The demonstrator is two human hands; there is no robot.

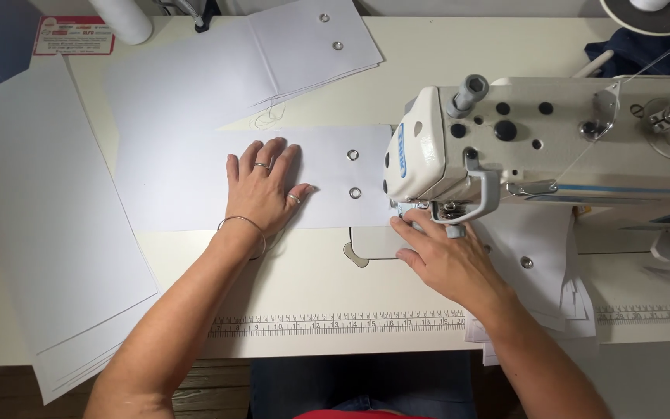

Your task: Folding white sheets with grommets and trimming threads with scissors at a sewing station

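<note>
My left hand [261,188] lies flat, fingers spread, on a white rectangular fabric piece [195,182] that carries two metal eyelets [353,174] near its right end. That end of the piece runs under the head of a white sewing machine [505,140]. My right hand [443,256] rests on the machine bed just below the presser foot [447,209], fingertips touching the fabric edge at the needle area. Neither hand grips anything.
A stack of large white sheets [48,217] lies at the left. More white pieces with eyelets [312,43] sit at the back. Finished pieces [540,271] pile up right of the needle. A ruler strip [335,323] runs along the table's front edge.
</note>
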